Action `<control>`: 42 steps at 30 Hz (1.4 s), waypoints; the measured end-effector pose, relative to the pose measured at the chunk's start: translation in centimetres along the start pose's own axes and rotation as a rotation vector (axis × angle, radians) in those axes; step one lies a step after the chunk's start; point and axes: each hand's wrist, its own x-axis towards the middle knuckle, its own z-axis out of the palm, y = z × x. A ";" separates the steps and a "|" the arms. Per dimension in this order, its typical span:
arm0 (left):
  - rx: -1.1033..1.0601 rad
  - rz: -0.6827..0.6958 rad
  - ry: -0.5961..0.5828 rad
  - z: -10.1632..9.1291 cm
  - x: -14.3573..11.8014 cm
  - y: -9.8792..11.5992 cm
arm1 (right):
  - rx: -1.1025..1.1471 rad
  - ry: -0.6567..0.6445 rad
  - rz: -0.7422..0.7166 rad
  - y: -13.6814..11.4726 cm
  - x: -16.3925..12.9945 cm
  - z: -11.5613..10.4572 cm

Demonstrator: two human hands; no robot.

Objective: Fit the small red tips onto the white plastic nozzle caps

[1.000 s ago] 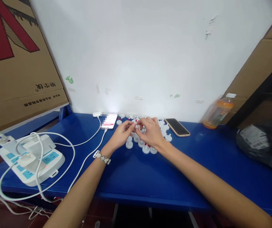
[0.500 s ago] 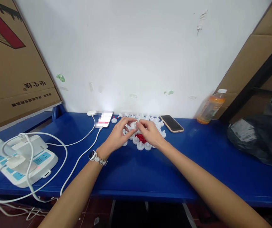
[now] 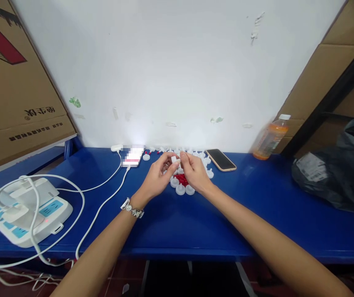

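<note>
My left hand (image 3: 157, 178) and my right hand (image 3: 194, 172) meet above a blue table (image 3: 177, 225), fingertips pinching one small white plastic cap (image 3: 174, 159) between them. Under the hands lies a heap of small red pieces (image 3: 181, 179). Several white caps (image 3: 180, 189) stand around the red heap, and more are scattered back toward the white wall. A metal watch sits on my left wrist (image 3: 132, 207).
A lit phone (image 3: 132, 156) on a white cable lies at the back left, a dark phone (image 3: 221, 159) to the right. An orange drink bottle (image 3: 269, 138) stands by the wall. A white power strip (image 3: 25, 210) with plugs sits at the left, a black bag (image 3: 334, 173) at the right.
Both hands have lifted slightly off the pile with one white cap between the fingertips, uncovering the red pieces. The view has drifted a little.
</note>
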 end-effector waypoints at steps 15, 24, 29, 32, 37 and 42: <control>0.008 0.013 -0.067 -0.9 -0.2 0.3 | 0.010 0.021 0.021 0.6 -0.2 0.9; -0.204 -0.260 -0.036 -0.3 0.3 0.0 | -0.099 -0.006 -0.091 -0.7 -0.8 0.7; -0.143 -0.083 -0.057 -0.4 -0.2 0.2 | -0.054 -0.003 -0.024 -0.3 -0.5 0.7; -0.264 -0.113 -0.072 -0.1 -0.1 0.0 | -0.057 0.012 -0.028 -0.2 -0.4 0.7; -0.458 -0.232 0.060 -1.9 0.7 -0.8 | -0.108 0.083 -0.043 0.3 0.2 -1.3; -0.306 -0.153 0.149 -4.0 1.0 -1.1 | -0.279 -0.117 -0.082 1.9 0.9 -2.9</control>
